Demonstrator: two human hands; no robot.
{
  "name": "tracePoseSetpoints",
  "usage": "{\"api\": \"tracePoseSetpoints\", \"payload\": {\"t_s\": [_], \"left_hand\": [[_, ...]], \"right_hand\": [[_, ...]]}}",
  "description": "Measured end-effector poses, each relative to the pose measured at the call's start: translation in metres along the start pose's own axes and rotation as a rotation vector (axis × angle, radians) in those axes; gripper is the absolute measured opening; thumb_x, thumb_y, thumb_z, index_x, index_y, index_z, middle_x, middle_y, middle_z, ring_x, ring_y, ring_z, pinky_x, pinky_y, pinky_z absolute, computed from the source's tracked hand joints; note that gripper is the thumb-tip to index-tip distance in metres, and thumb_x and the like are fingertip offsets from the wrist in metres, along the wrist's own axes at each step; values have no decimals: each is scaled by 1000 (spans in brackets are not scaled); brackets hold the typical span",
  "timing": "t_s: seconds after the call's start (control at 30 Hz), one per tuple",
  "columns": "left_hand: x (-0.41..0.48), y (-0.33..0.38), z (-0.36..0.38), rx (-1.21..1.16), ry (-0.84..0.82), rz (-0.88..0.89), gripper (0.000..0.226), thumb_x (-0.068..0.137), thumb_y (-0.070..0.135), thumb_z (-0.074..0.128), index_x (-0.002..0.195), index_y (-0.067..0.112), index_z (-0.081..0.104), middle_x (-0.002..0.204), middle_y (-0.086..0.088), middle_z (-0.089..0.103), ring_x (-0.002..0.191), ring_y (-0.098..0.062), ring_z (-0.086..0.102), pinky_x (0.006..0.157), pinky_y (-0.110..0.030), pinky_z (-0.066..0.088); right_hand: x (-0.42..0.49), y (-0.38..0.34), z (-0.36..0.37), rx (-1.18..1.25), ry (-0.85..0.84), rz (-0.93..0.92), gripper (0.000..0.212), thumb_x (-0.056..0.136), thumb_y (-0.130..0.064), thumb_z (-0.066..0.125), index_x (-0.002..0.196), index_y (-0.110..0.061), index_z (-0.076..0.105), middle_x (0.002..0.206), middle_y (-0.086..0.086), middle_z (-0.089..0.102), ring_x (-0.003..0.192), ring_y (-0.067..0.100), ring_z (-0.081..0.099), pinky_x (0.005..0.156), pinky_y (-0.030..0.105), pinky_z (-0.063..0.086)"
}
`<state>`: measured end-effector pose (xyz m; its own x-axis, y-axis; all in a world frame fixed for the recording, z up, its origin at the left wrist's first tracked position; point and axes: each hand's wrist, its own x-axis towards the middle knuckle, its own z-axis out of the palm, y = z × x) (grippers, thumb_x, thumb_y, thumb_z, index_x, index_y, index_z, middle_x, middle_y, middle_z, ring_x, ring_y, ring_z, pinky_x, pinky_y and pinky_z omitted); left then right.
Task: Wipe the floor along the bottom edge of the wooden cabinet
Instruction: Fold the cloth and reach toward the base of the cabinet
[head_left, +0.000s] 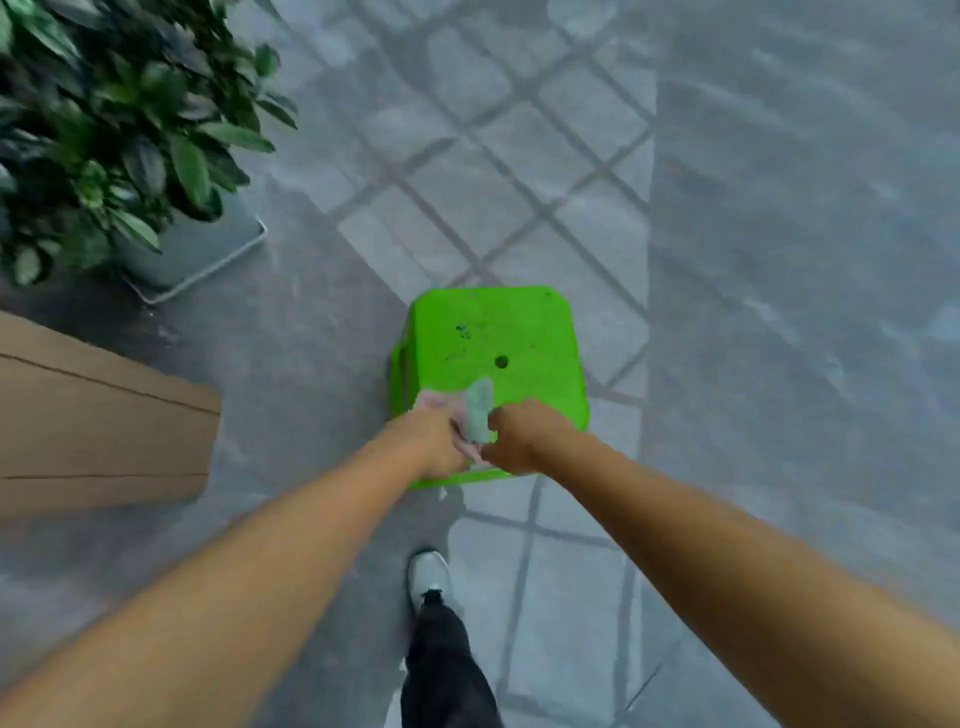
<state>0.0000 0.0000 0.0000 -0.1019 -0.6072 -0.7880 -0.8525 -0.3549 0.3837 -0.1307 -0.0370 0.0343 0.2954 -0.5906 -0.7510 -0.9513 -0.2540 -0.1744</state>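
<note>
Both my hands meet over the near edge of a bright green plastic stool (493, 343). My left hand (431, 439) and my right hand (524, 434) are each closed on a small crumpled cloth (475, 410), pinkish with a pale grey-green fold sticking up between them. The wooden cabinet (98, 415) shows as a light brown top with thin seams at the left edge of the view; its bottom edge is hidden from this angle. The picture is blurred.
A leafy potted plant (104, 130) in a square grey planter (208, 249) stands at the upper left, beyond the cabinet. The floor (779, 260) is grey, with window-grid shadows. My leg in dark trousers and a pale shoe (428, 574) stands behind the stool.
</note>
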Motion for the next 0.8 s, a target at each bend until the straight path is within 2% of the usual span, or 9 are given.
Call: {"api": "tracePoseSetpoints", "payload": {"t_s": [0.03,0.1,0.23,0.33,0.4,0.47,0.57,0.7,0.8], "left_hand": [[21,-4,8,-19,58,-12,70,87,53,64,151,30,45,150,-10,54,130,-38,62,98,-39,54],[67,-21,30,-124,208,-90,77,90,48,62,158,36,29,155,-13,38,134,-45,55,107,-47,47],[125,-65,76,-349,544,16,49,95,31,60,142,23,53,128,-17,42,112,-43,60,93,-41,47],[138,-108,106,-656,750,262,25,94,14,61,117,7,67,102,-8,55,94,-33,61,81,-29,42],[136,-140,121,-852,829,289,2,94,11,60,93,13,61,84,4,58,76,-17,54,71,-29,41],[134,-185,138,-1019,901,166,23,93,11,59,79,26,49,66,15,49,61,-2,42,62,-23,37],[138,-279,170,-1265,946,-93,19,89,22,67,78,26,52,56,16,52,54,-4,44,55,-31,45],[193,-426,203,-1316,1021,-372,21,82,28,80,82,22,60,65,6,64,65,-16,58,63,-33,52],[255,-519,215,-1427,1138,-430,21,79,24,81,79,31,61,79,4,70,80,-26,69,73,-33,58]], "right_hand": [[22,6,12,59,23,34,50,93,-42,54,129,-9,58,130,21,62,120,37,58,95,39,48],[74,16,43,233,116,95,52,93,-37,57,135,-8,52,130,24,61,119,38,57,95,40,46],[140,3,100,479,452,127,47,90,-28,61,134,-15,51,116,20,54,99,40,59,84,39,46],[156,-27,132,407,729,28,40,87,-25,60,126,-18,56,106,14,52,86,35,58,70,36,46],[160,-57,150,345,822,-106,34,85,-22,59,119,-22,60,106,11,54,83,30,58,65,34,45],[171,-94,173,306,765,-238,32,83,-20,63,114,-25,64,106,7,57,83,21,56,64,32,45],[223,-158,224,359,507,-385,35,81,-15,68,114,-25,68,101,0,57,87,17,58,72,26,42],[348,-243,315,290,255,-482,40,85,-12,65,124,-20,65,100,3,50,96,25,59,72,15,30],[452,-293,367,195,234,-598,45,88,-11,62,132,-18,60,110,11,53,102,30,59,77,14,31]]}}
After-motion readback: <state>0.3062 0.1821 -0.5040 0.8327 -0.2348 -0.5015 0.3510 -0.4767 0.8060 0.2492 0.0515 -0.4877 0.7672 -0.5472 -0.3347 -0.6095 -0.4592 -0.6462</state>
